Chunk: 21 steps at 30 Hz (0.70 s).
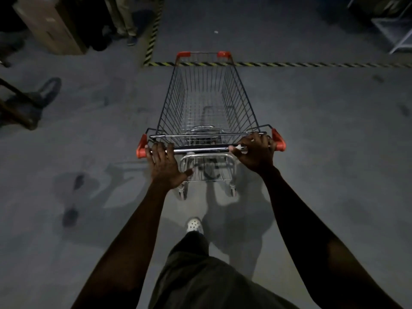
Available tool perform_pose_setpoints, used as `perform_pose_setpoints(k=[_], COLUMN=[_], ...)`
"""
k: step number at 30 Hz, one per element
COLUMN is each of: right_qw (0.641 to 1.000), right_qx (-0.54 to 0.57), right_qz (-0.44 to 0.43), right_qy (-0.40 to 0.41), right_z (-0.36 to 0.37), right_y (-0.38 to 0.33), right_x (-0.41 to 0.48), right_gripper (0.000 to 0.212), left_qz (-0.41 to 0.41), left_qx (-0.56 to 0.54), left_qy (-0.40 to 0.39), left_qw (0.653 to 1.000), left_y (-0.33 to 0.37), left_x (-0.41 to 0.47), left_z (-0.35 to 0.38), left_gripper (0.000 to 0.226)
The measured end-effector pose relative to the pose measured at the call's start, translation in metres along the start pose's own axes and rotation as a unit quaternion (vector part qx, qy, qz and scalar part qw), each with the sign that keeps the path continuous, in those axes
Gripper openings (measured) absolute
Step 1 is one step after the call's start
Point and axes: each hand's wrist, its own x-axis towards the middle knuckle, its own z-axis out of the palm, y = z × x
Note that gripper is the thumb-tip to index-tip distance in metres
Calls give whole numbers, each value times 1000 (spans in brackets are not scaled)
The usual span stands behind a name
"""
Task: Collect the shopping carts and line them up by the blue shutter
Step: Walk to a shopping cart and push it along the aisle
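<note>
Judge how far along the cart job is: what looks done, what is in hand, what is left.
Done: nothing visible; no lined-up carts or blue shutter in view. In hand: one empty shopping cart, left hand and right hand holding its handle bar. Left: wheeling it to the shutter, then fetching others.

The grey, stained floor (323, 152) carries a cart (207, 97) on its wheels at centre. Yellow-black tape (312, 64) runs across the floor under the cart's far end and turns away at the left. A box (51, 25) stands far left, and a white clog (194, 224) rests behind the cart.
</note>
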Motion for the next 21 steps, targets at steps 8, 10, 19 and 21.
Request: perform_pose_setpoints(k=[8, 10, 19, 21], right_qw=[969, 970, 992, 996], right_qx=[36, 38, 43, 23], right_qz=[110, 112, 82, 65], right_qy=[-217, -214, -86, -58], right_z=[89, 106, 236, 270], right_y=[-7, -6, 43, 55], right_x=[160, 195, 375, 418], right_gripper=[80, 86, 67, 63], left_qz=[38, 39, 14, 8], left_qx=[-20, -13, -23, -33], left_qy=[-44, -51, -144, -161], left_qw=[998, 998, 989, 986], left_y=[-32, -36, -23, -18], left_x=[197, 242, 464, 513], left_z=[-45, -49, -71, -81], left_gripper=[133, 138, 151, 154])
